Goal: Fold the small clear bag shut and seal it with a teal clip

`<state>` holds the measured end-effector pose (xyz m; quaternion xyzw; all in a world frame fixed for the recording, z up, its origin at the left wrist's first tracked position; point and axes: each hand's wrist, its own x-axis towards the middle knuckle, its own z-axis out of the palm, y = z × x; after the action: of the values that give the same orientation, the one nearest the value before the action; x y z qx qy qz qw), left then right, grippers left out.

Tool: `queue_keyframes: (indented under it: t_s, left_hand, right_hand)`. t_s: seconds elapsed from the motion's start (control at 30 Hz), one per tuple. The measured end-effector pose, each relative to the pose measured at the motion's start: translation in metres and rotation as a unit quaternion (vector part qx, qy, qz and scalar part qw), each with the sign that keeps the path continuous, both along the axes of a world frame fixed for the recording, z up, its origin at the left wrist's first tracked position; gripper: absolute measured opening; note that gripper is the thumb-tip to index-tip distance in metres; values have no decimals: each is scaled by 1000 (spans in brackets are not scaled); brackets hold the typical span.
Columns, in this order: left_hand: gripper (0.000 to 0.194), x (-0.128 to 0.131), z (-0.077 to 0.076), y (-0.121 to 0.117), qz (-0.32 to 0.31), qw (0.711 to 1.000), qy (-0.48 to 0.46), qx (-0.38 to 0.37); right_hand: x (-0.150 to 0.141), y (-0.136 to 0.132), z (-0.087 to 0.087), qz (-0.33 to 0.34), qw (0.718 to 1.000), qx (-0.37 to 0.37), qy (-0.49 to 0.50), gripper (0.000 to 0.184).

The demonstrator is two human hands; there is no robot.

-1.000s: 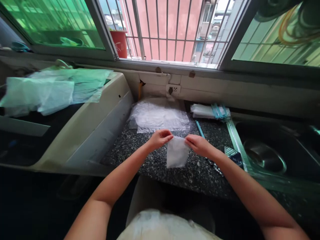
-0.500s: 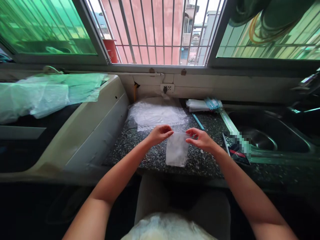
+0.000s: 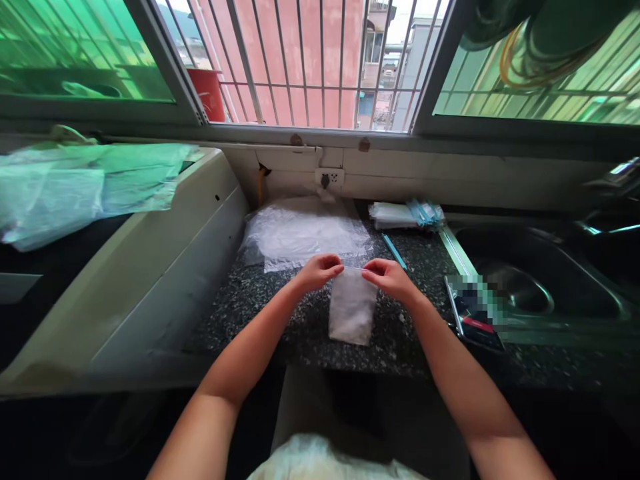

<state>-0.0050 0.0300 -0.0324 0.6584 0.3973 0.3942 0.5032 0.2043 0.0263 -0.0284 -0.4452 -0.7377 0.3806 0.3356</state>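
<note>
A small clear plastic bag [image 3: 352, 312] hangs over the speckled dark counter [image 3: 280, 320]. My left hand [image 3: 319, 271] pinches its top left corner. My right hand [image 3: 391, 277] pinches the top right corner, fingers curled. The two hands are close together along the bag's top edge. Behind them lies a pile of clear plastic bags [image 3: 305, 233] on the counter.
A white stack with blue strips [image 3: 405, 215] sits at the back right, with a blue strip [image 3: 394, 251] loose beside it. A steel sink [image 3: 535, 280] lies to the right, a dark packet [image 3: 475, 320] at its edge. A cream appliance [image 3: 150, 267] with pale sheets [image 3: 85, 187] stands left.
My hands have drawn closer together along the bag's top edge, and the bag hangs narrower. The view has shifted slightly to the left.
</note>
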Motion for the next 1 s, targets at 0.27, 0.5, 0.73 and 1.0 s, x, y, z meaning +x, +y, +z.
queue_keyframes:
  t_s: [0.27,0.5,0.73,1.0]
  left_hand:
    - [34,-6,-14,4,50,999,3,-21]
    - [33,-8,-16,5,48,999,2,-22]
    - [31,-11,-14,2,58,998,-19,-20]
    - [33,-11,-12,1,49,998,-37,-25]
  right_hand:
    - [-7,6,-12,-9,999,49,-14,21]
    - [-8,1,-15,-28,994,97,-48,22]
    - [-2,0,-19,-29,998,45,-29,24]
    - [-2,-2,-19,-27,996,77,-37,25]
